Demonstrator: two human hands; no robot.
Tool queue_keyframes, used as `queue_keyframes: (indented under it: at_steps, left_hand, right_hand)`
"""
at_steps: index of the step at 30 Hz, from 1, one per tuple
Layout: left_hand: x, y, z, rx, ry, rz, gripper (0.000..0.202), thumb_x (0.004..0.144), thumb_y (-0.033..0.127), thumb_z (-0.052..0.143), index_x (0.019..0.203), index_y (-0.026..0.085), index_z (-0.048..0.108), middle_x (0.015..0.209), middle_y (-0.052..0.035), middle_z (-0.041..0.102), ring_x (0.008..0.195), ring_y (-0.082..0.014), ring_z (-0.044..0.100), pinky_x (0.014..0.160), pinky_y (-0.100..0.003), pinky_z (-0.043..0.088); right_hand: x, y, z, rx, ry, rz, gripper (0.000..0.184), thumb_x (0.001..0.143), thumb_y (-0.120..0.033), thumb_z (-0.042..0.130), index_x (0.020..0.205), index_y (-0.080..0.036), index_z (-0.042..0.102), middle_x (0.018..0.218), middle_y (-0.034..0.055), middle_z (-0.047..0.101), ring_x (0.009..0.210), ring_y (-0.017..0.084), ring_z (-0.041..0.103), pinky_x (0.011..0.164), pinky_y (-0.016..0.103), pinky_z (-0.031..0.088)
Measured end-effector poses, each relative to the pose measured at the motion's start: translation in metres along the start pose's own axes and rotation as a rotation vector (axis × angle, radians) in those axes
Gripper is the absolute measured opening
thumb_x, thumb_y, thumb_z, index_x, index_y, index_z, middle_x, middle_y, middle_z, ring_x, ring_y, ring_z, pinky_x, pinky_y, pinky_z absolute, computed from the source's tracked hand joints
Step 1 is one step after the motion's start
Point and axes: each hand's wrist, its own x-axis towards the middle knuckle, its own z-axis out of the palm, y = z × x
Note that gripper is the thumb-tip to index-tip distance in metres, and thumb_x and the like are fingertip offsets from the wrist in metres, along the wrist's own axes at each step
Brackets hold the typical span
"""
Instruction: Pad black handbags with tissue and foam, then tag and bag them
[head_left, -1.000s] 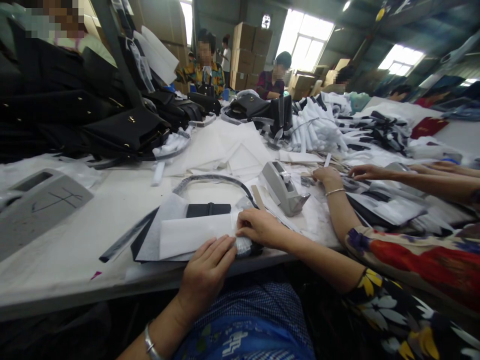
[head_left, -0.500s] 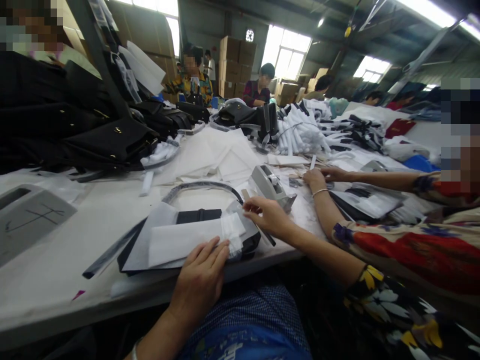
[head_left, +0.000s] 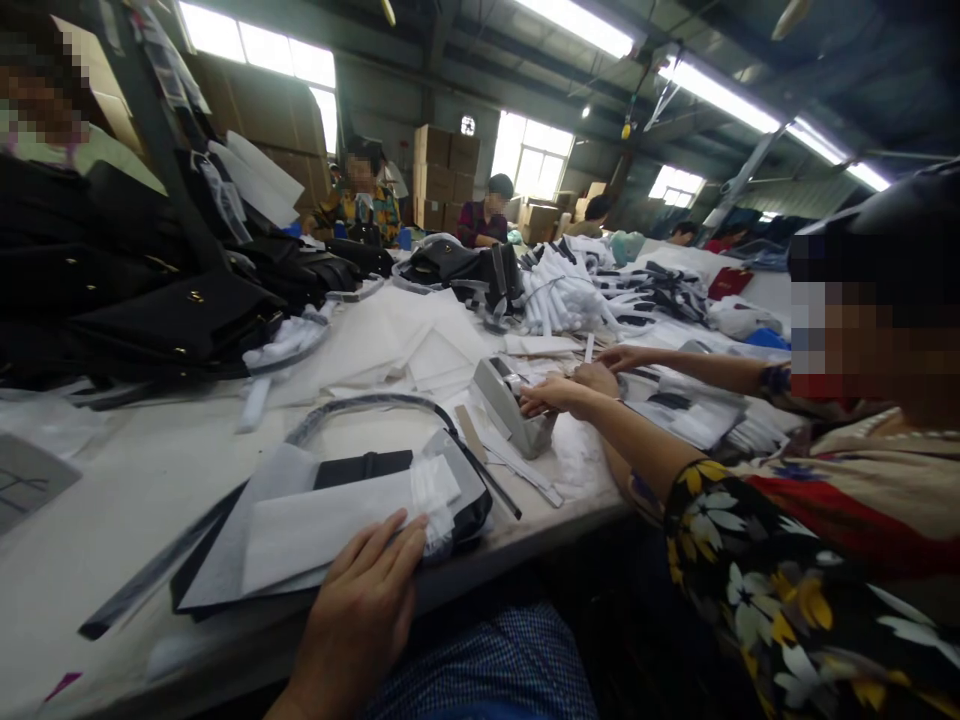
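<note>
My left hand (head_left: 375,590) lies flat, fingers stretched, on the white foam wrap (head_left: 322,530) and the front edge of a black handbag (head_left: 367,468). Translucent white sheeting covers part of this bag, and its wrapped handle (head_left: 367,402) arches behind it. A wrapped dark strap (head_left: 150,570) sticks out at the left. My right hand (head_left: 559,397) reaches over the grey tape dispenser (head_left: 495,405), its fingers extended at the cutter end. Whether a fingertip touches tape there is too small to see.
A co-worker's hands (head_left: 600,372) work just beyond my right hand. White sheets (head_left: 405,335) lie in the middle of the table. Black handbags (head_left: 172,320) are heaped at the left, with bundled wrapped straps (head_left: 559,285) behind. Strips (head_left: 517,465) lie beside the dispenser.
My right hand has moved from the bag's right side over to the tape dispenser. My left hand stays flat on the wrapped bag. The view has turned to the right.
</note>
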Motion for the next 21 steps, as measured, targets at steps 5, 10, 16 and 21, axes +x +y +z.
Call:
queue_keyframes:
  at_steps: [5,10,16,21]
  left_hand:
    - [0.000,-0.001,0.001,0.014,0.037,0.019,0.043,0.086,0.007,0.045,0.124,0.020,0.061,0.128,0.0007,0.068,0.120,-0.0219,0.060,0.104,-0.038,0.040]
    - [0.001,-0.002,0.001,0.007,0.063,0.032,0.041,0.087,0.008,0.045,0.123,0.019,0.061,0.127,0.0010,0.068,0.118,-0.0221,0.062,0.103,-0.038,0.040]
    - [0.000,-0.002,0.001,0.021,0.051,0.042,0.042,0.087,0.008,0.045,0.124,0.018,0.060,0.127,0.0016,0.068,0.119,-0.0223,0.061,0.104,-0.038,0.038]
    - [-0.001,-0.003,0.002,0.032,0.040,0.047,0.043,0.087,0.009,0.046,0.126,0.018,0.060,0.129,0.0010,0.067,0.120,-0.0229,0.060,0.104,-0.039,0.038]
  right_hand:
    - [0.009,0.000,-0.003,0.280,-0.095,0.107,0.027,0.094,-0.035,0.064,0.097,-0.008,0.068,0.099,0.0115,0.072,0.081,0.016,0.069,0.071,0.027,0.058]
    - [-0.003,-0.005,-0.008,0.545,-0.026,0.088,0.023,0.094,-0.031,0.065,0.092,-0.008,0.068,0.097,0.0135,0.075,0.071,0.012,0.070,0.068,0.022,0.059]
    - [-0.048,0.002,-0.020,0.704,0.062,0.038,0.031,0.090,-0.040,0.068,0.094,-0.010,0.070,0.095,0.0148,0.075,0.072,0.015,0.072,0.068,0.024,0.061]
    - [-0.085,0.025,-0.010,0.737,0.117,0.079,0.031,0.083,-0.039,0.076,0.091,-0.009,0.073,0.095,0.0167,0.075,0.072,0.017,0.072,0.064,0.025,0.062]
